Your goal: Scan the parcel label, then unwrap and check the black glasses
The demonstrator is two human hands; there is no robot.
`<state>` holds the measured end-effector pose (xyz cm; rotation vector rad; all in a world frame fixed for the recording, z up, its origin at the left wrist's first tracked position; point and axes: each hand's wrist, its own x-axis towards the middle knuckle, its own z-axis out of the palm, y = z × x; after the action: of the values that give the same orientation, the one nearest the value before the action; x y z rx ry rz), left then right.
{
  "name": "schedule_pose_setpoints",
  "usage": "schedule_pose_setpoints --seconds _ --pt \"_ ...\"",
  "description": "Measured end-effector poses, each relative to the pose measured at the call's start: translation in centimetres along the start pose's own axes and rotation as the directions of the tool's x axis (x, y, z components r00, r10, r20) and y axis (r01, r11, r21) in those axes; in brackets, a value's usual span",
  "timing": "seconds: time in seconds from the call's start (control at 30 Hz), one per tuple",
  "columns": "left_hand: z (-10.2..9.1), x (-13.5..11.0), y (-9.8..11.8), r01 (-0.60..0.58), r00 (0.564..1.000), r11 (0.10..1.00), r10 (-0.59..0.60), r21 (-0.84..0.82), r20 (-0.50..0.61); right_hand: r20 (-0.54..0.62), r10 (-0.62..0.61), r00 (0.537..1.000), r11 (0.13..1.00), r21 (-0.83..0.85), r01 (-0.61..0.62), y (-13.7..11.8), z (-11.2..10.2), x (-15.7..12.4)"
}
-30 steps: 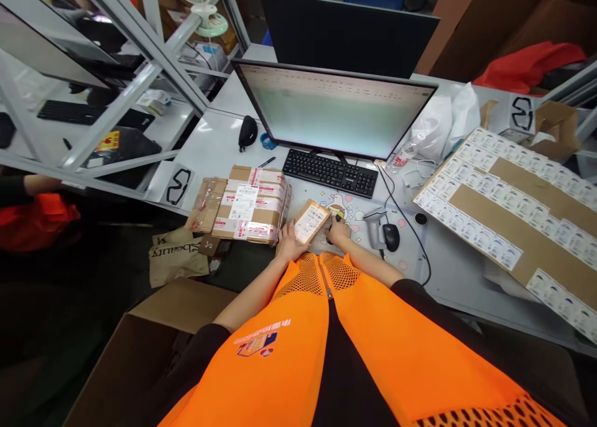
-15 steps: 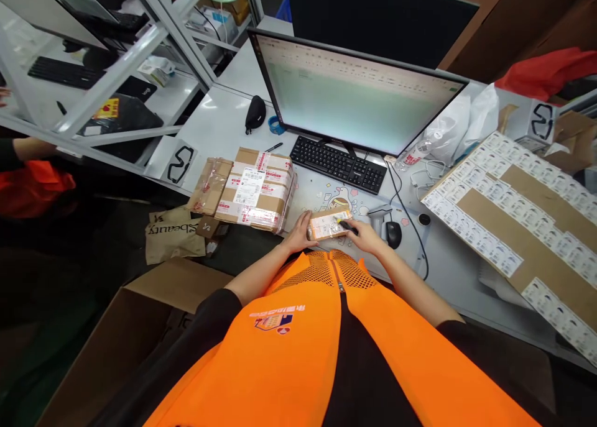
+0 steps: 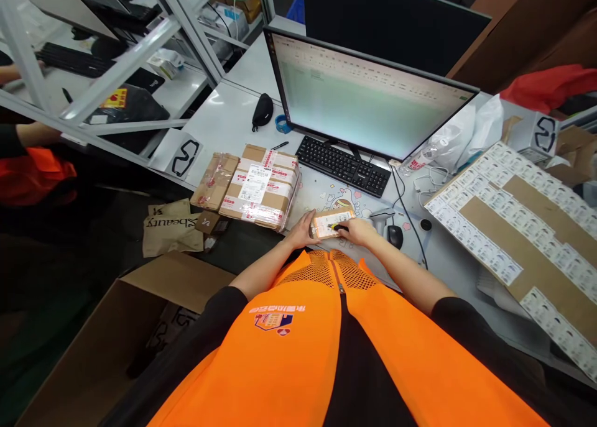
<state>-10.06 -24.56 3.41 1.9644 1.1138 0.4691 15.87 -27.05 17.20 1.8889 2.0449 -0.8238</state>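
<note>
Hands meet at the near edge of the white desk (image 3: 224, 119), just above the person's orange vest (image 3: 303, 352). The small taped parcel (image 3: 332, 219) lies flat on the cartoon-printed mat (image 3: 326, 194), label up, between the two hands. The left hand (image 3: 304, 229) rests with its fingers stretched out against the parcel's left end, not wrapped round it. The right hand (image 3: 362, 231) is closed on a dark marker (image 3: 337, 228) whose tip sits on the parcel's label. Just left of the parcel stands a larger taped carton (image 3: 261, 188), and a flat brown package (image 3: 215, 181) touches that carton's far side. Behind the mat are the black keyboard (image 3: 342, 165) and the lit monitor (image 3: 368, 97). A barcode scanner (image 3: 380, 214) and a black mouse (image 3: 394, 235) lie just right of the right hand. Further right, a cardboard sheet covered with rows of labels (image 3: 522, 228) leans across the desk. An open cardboard box (image 3: 116, 340) sits on the floor at lower left
</note>
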Motion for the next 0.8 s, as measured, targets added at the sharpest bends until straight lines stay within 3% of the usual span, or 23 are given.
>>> schedule_pose_setpoints --seconds 0.17,0.27,0.33,0.4,0.5,0.6,0.7,0.8 --pt "-0.5 -0.2 0.2 0.002 1.000 1.000 -0.002 0.016 0.014 -0.079 0.167 0.983 0.983 -0.059 -0.172 6.5 -1.8 -2.6" --pt "-1.4 -0.9 0.0 -0.001 1.000 0.999 0.000 0.051 0.017 -0.200 0.269 0.942 0.962 0.008 -0.273 10.8 -2.4 -4.1" --pt "-2.0 -1.2 0.4 0.023 0.999 0.995 -0.025 0.096 0.021 -0.251 0.289 0.924 0.957 0.084 -0.277 12.2 -2.0 -4.3" --pt "-2.5 -1.0 1.3 0.046 0.999 0.986 -0.049 0.162 0.015 -0.244 0.294 0.924 0.952 0.159 -0.261 11.8 -0.8 -3.8" --pt "-2.6 0.3 3.6 0.064 0.997 0.953 -0.074 0.295 0.022 -0.195 0.327 0.924 0.928 0.252 -0.275 8.5 2.0 -1.6" --pt "-2.5 1.9 6.0 0.093 0.987 0.908 -0.138 0.410 0.082 -0.186 0.416 0.890 0.881 0.323 -0.345 5.0 4.6 0.9" --pt "-2.5 3.0 7.5 0.125 0.975 0.874 -0.197 0.469 0.107 -0.187 0.451 0.873 0.862 0.345 -0.371 3.2 6.3 2.3" --pt "-2.2 3.7 8.4 0.147 0.964 0.837 -0.241 0.527 0.114 -0.347 0.356 0.868 0.912 0.333 -0.241 2.5 7.4 2.5"
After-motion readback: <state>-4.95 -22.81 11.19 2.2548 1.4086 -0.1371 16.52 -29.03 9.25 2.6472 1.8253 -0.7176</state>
